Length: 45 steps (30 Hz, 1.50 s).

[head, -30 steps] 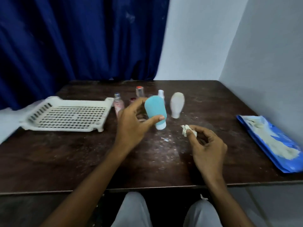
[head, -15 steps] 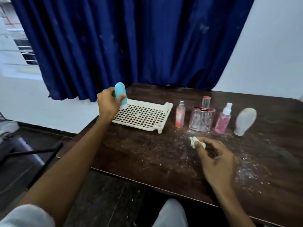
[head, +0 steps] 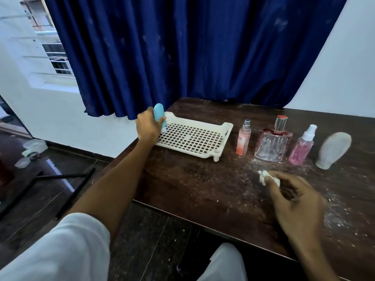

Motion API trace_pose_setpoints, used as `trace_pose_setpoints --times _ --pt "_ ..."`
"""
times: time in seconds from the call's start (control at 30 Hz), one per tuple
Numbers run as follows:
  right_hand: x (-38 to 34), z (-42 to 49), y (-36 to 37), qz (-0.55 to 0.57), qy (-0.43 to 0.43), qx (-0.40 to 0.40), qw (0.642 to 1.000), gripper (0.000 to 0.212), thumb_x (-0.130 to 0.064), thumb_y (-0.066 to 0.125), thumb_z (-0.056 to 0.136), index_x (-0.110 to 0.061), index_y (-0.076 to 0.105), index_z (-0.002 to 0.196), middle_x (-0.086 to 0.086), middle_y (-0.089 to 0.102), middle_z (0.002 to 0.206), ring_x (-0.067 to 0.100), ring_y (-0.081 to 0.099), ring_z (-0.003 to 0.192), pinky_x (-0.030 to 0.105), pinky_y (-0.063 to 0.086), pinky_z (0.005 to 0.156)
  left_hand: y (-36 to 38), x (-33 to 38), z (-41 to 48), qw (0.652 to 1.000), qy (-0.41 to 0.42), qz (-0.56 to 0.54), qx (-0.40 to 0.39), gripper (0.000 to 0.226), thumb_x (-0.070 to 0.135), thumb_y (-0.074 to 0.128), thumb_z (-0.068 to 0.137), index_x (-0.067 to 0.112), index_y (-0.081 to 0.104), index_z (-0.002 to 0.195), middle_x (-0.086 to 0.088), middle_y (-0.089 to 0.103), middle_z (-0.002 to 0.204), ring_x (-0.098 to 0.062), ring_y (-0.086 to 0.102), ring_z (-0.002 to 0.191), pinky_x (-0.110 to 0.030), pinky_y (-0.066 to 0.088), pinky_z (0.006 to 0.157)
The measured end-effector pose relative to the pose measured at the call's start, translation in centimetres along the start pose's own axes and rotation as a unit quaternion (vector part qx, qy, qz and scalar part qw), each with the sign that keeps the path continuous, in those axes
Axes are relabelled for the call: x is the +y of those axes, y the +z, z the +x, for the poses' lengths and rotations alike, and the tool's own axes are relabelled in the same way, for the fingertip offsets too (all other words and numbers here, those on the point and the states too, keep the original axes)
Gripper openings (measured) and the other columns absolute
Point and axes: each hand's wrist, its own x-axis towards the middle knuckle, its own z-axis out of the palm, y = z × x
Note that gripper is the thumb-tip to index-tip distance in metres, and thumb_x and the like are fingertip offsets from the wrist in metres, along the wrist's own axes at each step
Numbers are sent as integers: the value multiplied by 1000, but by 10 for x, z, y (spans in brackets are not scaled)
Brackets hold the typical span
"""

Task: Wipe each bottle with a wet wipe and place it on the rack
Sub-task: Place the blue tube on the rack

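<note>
My left hand (head: 149, 126) grips a light blue bottle (head: 158, 113), cap end down, at the far left corner of the cream perforated rack (head: 194, 138). The bottle's white cap touches or hovers just over the rack's grid. My right hand (head: 294, 203) pinches a crumpled white wet wipe (head: 264, 176) low over the table, in front of the other bottles. To the right of the rack stand a slim pink spray bottle (head: 243, 139), a square clear glass bottle with a red cap (head: 273, 142), a pink pump bottle (head: 302, 149) and a whitish tube standing on its cap (head: 332, 150).
The dark wooden table (head: 203, 185) is speckled with white crumbs. A blue curtain (head: 182, 53) hangs behind it and a white wall lies to the right. To the left the table edge drops to a dark floor with black rods and small containers (head: 30, 153).
My left hand has carried the blue bottle leftward from the table's middle to the rack's far corner and lowered it. The view swung left. My right hand keeps the wipe.
</note>
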Motion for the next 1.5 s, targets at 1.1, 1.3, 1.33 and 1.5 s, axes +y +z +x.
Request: trace_pose_setpoints --times 1.1,1.3,1.33,1.5 --pt "43 31 -129 44 132 248 959 9 -21 74 87 -24 77 95 -17 72 80 -8 64 71 4 44 70 56 285 -225 870 418 -225 -133 32 19 63 92 5 65 121 -11 66 121 -28 63 109 -42 51 94" --pt "52 29 -137 66 122 304 943 12 -17 74 87 -19 78 98 -11 75 89 0 69 83 14 51 80 88 314 -257 911 330 -161 -190 62 31 60 97 7 36 149 -13 40 155 -30 41 140 -38 37 111" --pt "52 30 -136 74 124 307 941 12 -17 74 87 -19 78 98 -10 75 89 0 70 83 14 51 79 92 316 -260 914 320 -150 -198 66 32 59 98 7 30 152 -15 35 157 -29 36 144 -37 34 113" --pt "56 28 -137 103 141 303 937 13 -18 74 87 -21 78 99 -9 76 90 2 71 84 15 53 77 119 318 -264 930 281 -115 -207 75 34 62 96 6 23 154 -16 36 156 -30 41 139 -37 37 110"
